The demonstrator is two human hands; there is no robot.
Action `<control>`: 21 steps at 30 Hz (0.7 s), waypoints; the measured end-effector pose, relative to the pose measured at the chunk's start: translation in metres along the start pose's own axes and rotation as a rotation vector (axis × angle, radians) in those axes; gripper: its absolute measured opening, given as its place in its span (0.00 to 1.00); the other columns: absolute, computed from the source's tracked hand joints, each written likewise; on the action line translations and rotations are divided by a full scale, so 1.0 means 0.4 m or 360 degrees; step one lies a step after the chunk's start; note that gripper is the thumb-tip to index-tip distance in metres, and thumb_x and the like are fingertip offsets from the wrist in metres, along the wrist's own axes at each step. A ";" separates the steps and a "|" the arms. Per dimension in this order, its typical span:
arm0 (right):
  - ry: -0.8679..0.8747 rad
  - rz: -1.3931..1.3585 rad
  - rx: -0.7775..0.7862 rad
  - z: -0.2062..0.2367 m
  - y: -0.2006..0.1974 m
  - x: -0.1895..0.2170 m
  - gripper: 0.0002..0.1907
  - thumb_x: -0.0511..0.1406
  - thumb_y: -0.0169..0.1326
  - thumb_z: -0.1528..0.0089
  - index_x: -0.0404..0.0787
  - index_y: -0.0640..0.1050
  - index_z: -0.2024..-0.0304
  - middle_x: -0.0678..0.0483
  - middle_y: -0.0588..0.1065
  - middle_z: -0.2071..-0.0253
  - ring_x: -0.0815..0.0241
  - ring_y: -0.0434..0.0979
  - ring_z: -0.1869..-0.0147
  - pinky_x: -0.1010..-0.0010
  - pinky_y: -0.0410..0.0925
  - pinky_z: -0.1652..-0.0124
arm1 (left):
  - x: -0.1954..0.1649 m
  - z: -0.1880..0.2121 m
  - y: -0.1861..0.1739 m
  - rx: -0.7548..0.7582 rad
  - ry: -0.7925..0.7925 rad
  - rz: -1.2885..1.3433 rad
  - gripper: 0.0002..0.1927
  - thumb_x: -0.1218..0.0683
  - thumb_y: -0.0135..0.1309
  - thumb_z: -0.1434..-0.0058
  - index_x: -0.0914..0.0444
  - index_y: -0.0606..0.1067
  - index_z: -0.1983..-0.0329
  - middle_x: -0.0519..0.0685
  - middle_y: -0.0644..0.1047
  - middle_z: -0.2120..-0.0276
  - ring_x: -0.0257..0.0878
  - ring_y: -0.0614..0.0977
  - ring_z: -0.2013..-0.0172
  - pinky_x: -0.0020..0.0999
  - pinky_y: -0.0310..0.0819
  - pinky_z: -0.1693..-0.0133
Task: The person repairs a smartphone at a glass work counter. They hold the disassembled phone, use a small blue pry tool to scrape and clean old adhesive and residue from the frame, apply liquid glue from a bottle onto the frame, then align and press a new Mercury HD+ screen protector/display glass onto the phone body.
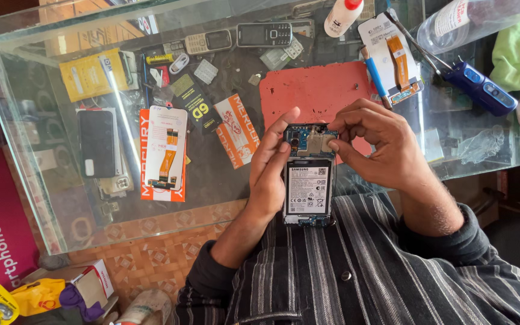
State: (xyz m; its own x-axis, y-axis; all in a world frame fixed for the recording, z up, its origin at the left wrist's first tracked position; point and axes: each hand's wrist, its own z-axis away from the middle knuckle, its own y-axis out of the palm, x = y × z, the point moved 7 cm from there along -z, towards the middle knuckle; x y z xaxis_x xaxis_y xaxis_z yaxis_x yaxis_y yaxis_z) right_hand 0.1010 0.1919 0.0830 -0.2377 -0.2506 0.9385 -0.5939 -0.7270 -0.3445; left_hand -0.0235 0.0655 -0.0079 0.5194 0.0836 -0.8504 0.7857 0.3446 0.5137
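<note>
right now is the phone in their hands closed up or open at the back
Open: the smartphone has no back cover, so its white-labelled battery and top circuit board show. The left hand cradles it; the right hand pinches at the board.

Bright, even daylight, pale glare across the glass counter (43, 120), sharp focus, slight bending at the edges.

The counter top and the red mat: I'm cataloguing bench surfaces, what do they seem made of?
Counter top: clear glass, glossy, since boxed goods show through it and its edge looks greenish. Red mat: probably rubber or silicone, matte and scuffed, without glare.
</note>
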 end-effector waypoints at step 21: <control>0.0050 -0.0426 -0.0132 0.011 -0.002 0.001 0.06 0.21 0.54 0.34 0.25 0.78 0.55 0.50 0.75 0.57 0.66 0.80 0.58 0.75 0.78 0.61 | -0.095 0.014 0.059 0.0139 0.0033 0.0255 0.29 0.55 0.35 0.24 0.74 0.56 0.23 0.66 0.70 0.32 0.46 0.74 0.33 0.37 0.62 0.29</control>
State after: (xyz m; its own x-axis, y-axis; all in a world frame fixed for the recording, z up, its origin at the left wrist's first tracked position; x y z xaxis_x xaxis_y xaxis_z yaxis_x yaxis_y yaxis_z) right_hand 0.1048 0.1896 0.0839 -0.0867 -0.0357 0.9956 -0.6993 -0.7096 -0.0864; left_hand -0.0227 0.0652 0.0372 0.6338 0.1505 -0.7587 0.7202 0.2431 0.6498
